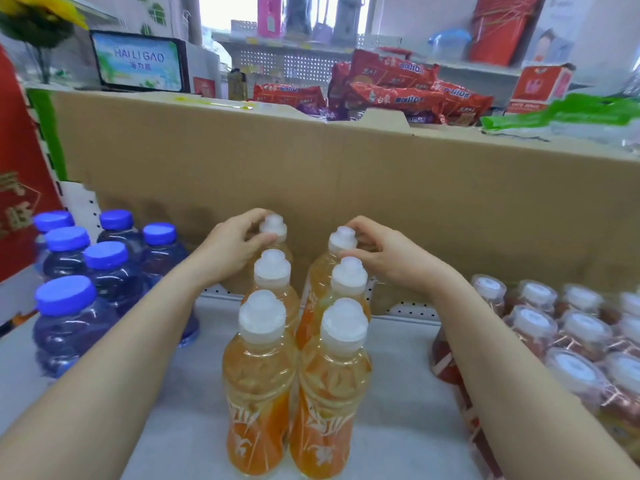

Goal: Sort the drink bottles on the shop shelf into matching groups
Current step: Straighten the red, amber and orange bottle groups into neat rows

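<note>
While sorting looked nearly done, blue-capped bottles [86,271] grouped at 9 o'clock | left hand [235,247] gripped rear-left orange bottle [273,225] toward 12 o'clock | right hand [388,258] pinched rear-right orange bottle [343,237] | red bottles [554,334] grouped at 4 o'clock | remaining: probably squaring orange rows

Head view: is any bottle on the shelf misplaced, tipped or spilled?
Nothing stands out. Six white-capped orange drink bottles stand upright in two rows, blue-capped bluish bottles left, red drink bottles right, no mixing. The left hand and right hand grip the rear pair.
</note>
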`<action>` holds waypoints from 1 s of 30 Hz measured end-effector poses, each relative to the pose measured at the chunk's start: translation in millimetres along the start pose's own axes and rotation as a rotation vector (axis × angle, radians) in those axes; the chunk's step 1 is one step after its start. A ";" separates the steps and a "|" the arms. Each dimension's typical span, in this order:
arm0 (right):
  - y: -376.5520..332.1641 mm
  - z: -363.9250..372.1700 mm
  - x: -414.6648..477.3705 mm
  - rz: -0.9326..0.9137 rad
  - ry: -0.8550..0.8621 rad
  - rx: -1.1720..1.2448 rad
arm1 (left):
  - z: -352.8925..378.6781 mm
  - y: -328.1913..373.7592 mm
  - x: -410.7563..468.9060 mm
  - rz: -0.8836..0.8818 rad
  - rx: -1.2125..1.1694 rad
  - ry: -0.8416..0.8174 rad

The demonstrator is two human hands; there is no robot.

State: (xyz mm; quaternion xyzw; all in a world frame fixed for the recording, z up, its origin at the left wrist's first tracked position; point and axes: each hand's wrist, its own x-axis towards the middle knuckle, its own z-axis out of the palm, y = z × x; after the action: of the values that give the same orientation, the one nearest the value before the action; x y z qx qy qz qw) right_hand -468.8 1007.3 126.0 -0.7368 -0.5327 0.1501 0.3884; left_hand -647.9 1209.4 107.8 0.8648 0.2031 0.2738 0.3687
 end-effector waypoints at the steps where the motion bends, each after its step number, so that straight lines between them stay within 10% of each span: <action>1: 2.3 -0.6 -5.9 0.005 0.009 0.010 | 1.9 1.7 -2.9 0.016 -0.041 -0.034; 13: 8.8 18.6 -12.1 -0.011 0.122 -0.063 | 9.1 13.1 -29.4 0.000 -0.238 -0.144; 20: 6.3 50.7 -98.6 -0.149 0.559 0.100 | 14.4 -6.3 -110.7 -0.030 -0.461 0.118; 30: 1.1 134.5 -137.1 -0.283 0.514 -0.191 | 74.1 -9.0 -199.8 0.044 -0.284 0.080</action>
State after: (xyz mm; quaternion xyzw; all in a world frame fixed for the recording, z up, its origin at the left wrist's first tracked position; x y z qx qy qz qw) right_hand -606.5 939.0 10.9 -0.7021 -0.5260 -0.1476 0.4567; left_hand -756.4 1065.7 -6.5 0.7967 0.1577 0.3420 0.4727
